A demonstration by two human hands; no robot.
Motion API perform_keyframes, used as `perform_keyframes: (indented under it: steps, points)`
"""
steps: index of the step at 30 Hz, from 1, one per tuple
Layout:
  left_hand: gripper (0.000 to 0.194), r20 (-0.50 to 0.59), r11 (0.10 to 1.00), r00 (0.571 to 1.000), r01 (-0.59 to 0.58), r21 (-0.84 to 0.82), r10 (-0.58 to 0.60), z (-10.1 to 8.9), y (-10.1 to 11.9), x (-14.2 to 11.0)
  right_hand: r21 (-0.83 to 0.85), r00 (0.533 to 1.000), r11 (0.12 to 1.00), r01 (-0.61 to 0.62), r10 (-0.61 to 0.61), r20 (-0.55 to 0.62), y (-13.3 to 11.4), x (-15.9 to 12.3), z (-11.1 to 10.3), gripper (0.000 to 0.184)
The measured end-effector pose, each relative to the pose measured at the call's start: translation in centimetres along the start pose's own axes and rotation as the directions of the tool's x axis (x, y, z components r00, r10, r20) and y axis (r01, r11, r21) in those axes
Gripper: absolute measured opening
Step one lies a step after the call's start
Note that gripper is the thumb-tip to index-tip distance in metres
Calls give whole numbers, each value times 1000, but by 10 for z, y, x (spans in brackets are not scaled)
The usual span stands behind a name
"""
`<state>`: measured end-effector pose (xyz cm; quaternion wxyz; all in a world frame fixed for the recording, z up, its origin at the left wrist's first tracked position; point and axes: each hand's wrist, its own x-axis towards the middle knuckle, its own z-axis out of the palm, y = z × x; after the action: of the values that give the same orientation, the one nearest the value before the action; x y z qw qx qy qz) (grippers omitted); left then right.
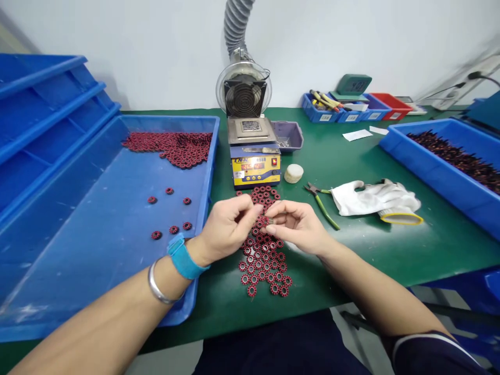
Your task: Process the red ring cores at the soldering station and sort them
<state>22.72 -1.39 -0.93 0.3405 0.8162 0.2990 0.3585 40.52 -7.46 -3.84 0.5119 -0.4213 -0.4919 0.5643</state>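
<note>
Looking from the left, I see a big blue tray (pixel 97 224) with lots of red rings (pixel 183 151) at its far end and six loose ones nearer. Next comes the left hand (pixel 228 232), its thumb and pointing finger pressed together; I cannot tell if they pinch anything. Between and around the hands, small red and black rings (pixel 269 265) lie on the green table (pixel 219 302), in front of the yellow and blue machine (pixel 255 169). The right hand (pixel 300 226) has its fingertips close together over the rings, but I cannot tell if it pinches one. For such little things, soft tips and tiny moves would work best, since a hard squeeze might bend them. Both wrists should be low and steady, away from the machine, which may be hot. Farther right are green-handled cutters (pixel 327 212), then white gloves (pixel 357 199).
</note>
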Motion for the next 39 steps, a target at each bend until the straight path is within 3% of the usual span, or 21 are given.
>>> perform_keyframes:
  steps: [3,5,9,13,17,20,23,27,39]
  points:
    - [33,-261,994,960,85,-72,-101,-8,-1,3,-38,999,999,21,-22,-46,-8,11,-10,29]
    - [34,-325,986,933,123,-113,-154,-13,-4,4,-98,996,994,43,-50,-68,-19,26,-20,32]
    - [35,-231,968,945,203,-145,-233,-16,-10,5,-266,985,960,82,-118,-123,-54,76,-41,39]
    - [34,-42,949,952,297,-104,-302,-11,-15,5,-490,966,872,15,-139,-218,-94,137,-48,21]
    - [29,95,937,936,345,-53,-339,-8,-20,4,-768,926,634,-92,-228,-300,-119,190,-48,11]
    - [27,128,936,932,348,-47,-339,-8,-23,3,-906,928,413,-94,-292,-229,-123,221,-52,22]
    - [27,146,937,930,347,-49,-337,-8,-26,3,-966,933,253,-58,-330,-142,-118,245,-56,22]
    - [27,156,935,928,350,-50,-339,-7,-28,3,-985,929,150,-87,-345,-134,-109,264,-56,11]
    - [24,187,944,931,327,-41,-314,-7,-28,3,-974,931,79,-213,-285,-227,-95,265,-46,38]
